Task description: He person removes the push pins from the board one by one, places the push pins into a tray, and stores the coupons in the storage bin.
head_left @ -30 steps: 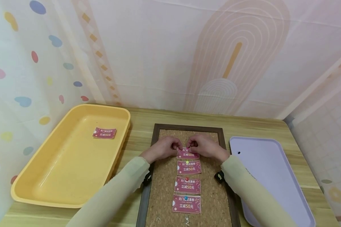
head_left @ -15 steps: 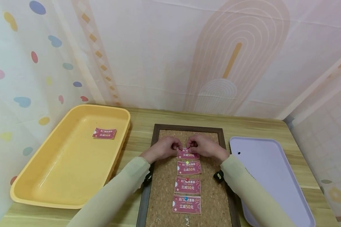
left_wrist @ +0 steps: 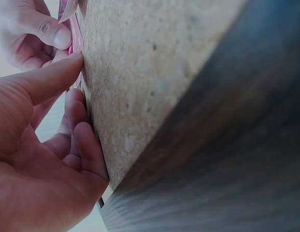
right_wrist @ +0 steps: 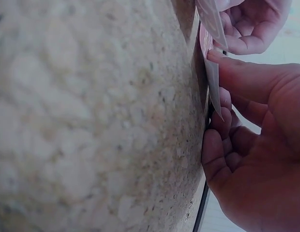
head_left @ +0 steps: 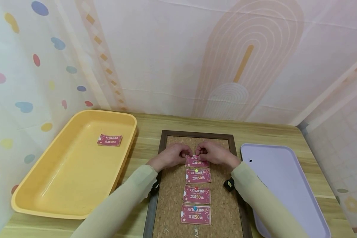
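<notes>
A framed cork board (head_left: 169,198) lies on the table with a column of magenta coupons. At the topmost coupon (head_left: 200,163), my left hand (head_left: 173,155) pinches the upper left part between thumb and fingers. My right hand (head_left: 212,153) pinches a small pink push pin (left_wrist: 70,49) at that coupon's top edge; its tip is hidden. Below are coupons bearing a yellow-green pin (head_left: 196,171), a red pin (head_left: 196,188) and a blue pin (head_left: 195,208). In the right wrist view, the coupon (right_wrist: 214,86) stands slightly off the cork.
To the left is a deep yellow tray (head_left: 26,188) with a coupon (head_left: 109,140) inside. A shallow lilac tray (head_left: 285,178) sits to the right, partly under my right forearm, with a small dark object (head_left: 251,160) in it. A patterned curtain hangs behind the table (head_left: 148,129).
</notes>
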Demonstrator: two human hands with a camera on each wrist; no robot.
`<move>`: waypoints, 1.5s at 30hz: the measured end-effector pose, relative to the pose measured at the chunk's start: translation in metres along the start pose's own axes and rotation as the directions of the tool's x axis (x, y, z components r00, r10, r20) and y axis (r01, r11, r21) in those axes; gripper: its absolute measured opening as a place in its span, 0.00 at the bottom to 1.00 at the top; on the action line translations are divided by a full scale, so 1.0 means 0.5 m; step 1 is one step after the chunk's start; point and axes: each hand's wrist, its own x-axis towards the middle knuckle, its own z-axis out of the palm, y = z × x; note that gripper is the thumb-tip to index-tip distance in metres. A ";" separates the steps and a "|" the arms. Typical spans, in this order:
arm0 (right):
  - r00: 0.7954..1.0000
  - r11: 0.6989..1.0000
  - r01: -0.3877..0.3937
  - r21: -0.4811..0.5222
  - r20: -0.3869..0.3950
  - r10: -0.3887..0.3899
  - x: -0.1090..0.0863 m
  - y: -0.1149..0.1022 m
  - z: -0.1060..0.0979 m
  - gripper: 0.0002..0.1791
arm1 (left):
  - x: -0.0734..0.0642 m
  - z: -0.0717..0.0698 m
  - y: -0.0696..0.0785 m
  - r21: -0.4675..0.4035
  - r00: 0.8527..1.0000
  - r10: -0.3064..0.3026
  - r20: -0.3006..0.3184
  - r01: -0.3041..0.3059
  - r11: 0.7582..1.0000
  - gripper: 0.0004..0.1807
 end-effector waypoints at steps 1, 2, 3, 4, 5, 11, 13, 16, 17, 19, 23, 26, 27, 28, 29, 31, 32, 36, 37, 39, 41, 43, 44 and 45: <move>1.000 1.000 0.001 0.002 0.000 -0.001 0.000 0.001 0.000 0.02 | 0.000 0.000 0.000 -0.003 1.000 -0.003 0.001 0.003 1.000 0.09; 1.000 1.000 0.003 0.003 0.000 -0.003 0.001 0.002 0.000 0.02 | 0.001 0.001 -0.001 -0.001 1.000 0.001 0.000 -0.001 1.000 0.10; 1.000 1.000 0.005 0.003 0.000 -0.005 0.001 0.002 0.000 0.02 | 0.001 0.001 -0.001 -0.003 1.000 0.002 0.000 -0.002 1.000 0.11; 1.000 1.000 0.006 0.001 -0.001 -0.006 0.001 0.003 0.000 0.02 | 0.001 0.001 -0.001 -0.001 1.000 0.004 -0.002 -0.004 1.000 0.11; 1.000 1.000 0.009 -0.002 -0.002 -0.009 0.001 0.003 0.000 0.03 | 0.001 0.001 -0.001 0.001 1.000 0.006 -0.002 -0.006 1.000 0.11; 1.000 1.000 0.001 0.007 0.003 -0.001 0.001 0.004 0.000 0.04 | 0.000 0.001 0.000 0.006 1.000 0.017 0.002 -0.017 1.000 0.12; 1.000 1.000 -0.004 0.012 0.005 0.004 0.001 0.005 -0.001 0.04 | 0.000 0.001 0.000 0.009 1.000 0.021 0.003 -0.021 1.000 0.12; 1.000 1.000 -0.013 0.018 0.008 0.013 0.002 0.005 -0.002 0.04 | 0.000 0.000 0.000 0.011 1.000 0.023 0.003 -0.023 1.000 0.11; 1.000 1.000 -0.014 0.019 0.009 0.014 0.002 0.004 -0.002 0.05 | -0.001 0.000 0.000 0.012 1.000 0.024 0.004 -0.024 1.000 0.11; 1.000 1.000 -0.013 0.018 0.011 0.013 0.003 0.004 -0.003 0.05 | 0.000 0.000 0.000 0.011 1.000 0.022 0.005 -0.022 1.000 0.11; 1.000 1.000 -0.009 0.007 0.020 0.009 0.004 0.005 -0.005 0.06 | 0.001 0.000 0.001 0.009 1.000 0.018 0.008 -0.018 1.000 0.11; 0.999 1.000 -0.012 0.010 0.032 0.012 0.006 0.008 -0.006 0.06 | 0.001 0.000 0.001 0.008 1.000 0.016 0.008 -0.016 1.000 0.11; 0.999 1.000 -0.013 0.013 0.037 0.012 0.006 0.009 -0.006 0.06 | 0.001 0.000 0.001 0.008 1.000 0.015 0.007 -0.015 1.000 0.11; 0.999 1.000 -0.012 0.017 0.042 0.011 0.007 0.010 -0.007 0.06 | 0.001 0.000 0.002 0.009 1.000 0.015 0.007 -0.015 1.000 0.11; 0.999 1.000 -0.008 0.023 0.047 0.007 0.008 0.012 -0.007 0.06 | 0.001 0.000 0.002 0.010 1.000 0.015 0.007 -0.015 1.000 0.11; 0.998 1.000 0.000 0.030 0.055 -0.002 0.008 0.013 -0.008 0.06 | 0.001 0.000 0.003 0.011 1.000 0.013 0.006 -0.013 1.000 0.11; 0.998 0.999 0.015 0.031 0.060 -0.017 0.009 0.015 -0.008 0.07 | 0.001 0.000 0.004 0.012 1.000 0.011 0.006 -0.011 1.000 0.11; 0.996 0.998 0.064 0.017 0.069 -0.065 0.008 0.016 -0.009 0.09 | 0.000 -0.002 0.005 0.009 1.000 0.001 0.007 -0.001 1.000 0.11; 0.995 0.997 0.074 0.012 0.071 -0.075 0.008 0.016 -0.010 0.09 | 0.000 -0.002 0.005 0.008 1.000 -0.001 0.008 0.001 1.000 0.11; 0.994 0.997 0.080 0.006 0.071 -0.080 0.007 0.015 -0.010 0.09 | 0.000 -0.003 0.006 0.003 1.000 -0.004 0.009 0.004 1.000 0.11; 0.994 0.997 0.078 0.016 0.075 -0.079 0.006 0.014 -0.012 0.08 | 0.000 -0.004 0.006 -0.002 1.000 -0.007 0.011 0.007 1.000 0.11; 0.994 0.996 0.076 0.038 0.079 -0.078 0.005 0.014 -0.013 0.08 | 0.000 -0.004 0.006 -0.007 1.000 -0.009 0.014 0.009 1.000 0.11; 0.994 0.996 0.075 0.057 0.081 -0.079 0.003 0.014 -0.015 0.07 | 0.001 -0.004 0.006 -0.010 1.000 -0.012 0.015 0.012 1.000 0.11; 0.994 0.994 0.072 0.077 0.080 -0.078 0.001 0.014 -0.016 0.07 | 0.001 -0.003 0.006 -0.011 1.000 -0.014 0.016 0.014 1.000 0.11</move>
